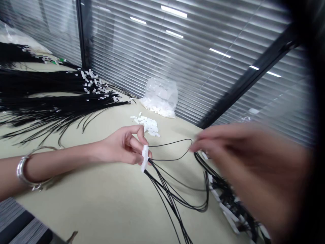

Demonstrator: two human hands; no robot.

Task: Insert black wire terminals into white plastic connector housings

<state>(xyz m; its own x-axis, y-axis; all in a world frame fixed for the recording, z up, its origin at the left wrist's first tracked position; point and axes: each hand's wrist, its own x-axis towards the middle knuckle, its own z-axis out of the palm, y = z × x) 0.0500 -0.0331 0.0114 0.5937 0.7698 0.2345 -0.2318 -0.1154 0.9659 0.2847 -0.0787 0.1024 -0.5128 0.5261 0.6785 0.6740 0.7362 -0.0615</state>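
My left hand (129, 144) pinches a white plastic connector housing (145, 158) between thumb and fingers, above the table. Several thin black wires (175, 200) run out of the housing and hang toward the front. One black wire (172, 159) makes a narrow loop from the housing to the right. At the far end of that loop is my right hand (236, 152), smeared by motion. Its thumb and fingers look close together, but I cannot tell whether they grip the wire.
Bundles of black wires (45, 83) with white ends lie at the left. Loose white connector pieces (149, 125) sit behind my left hand, near a clear plastic bag (161, 98) of them. At right lies a pile of wired connectors (231, 203). Window blinds (142, 51) stand behind the table (101, 203).
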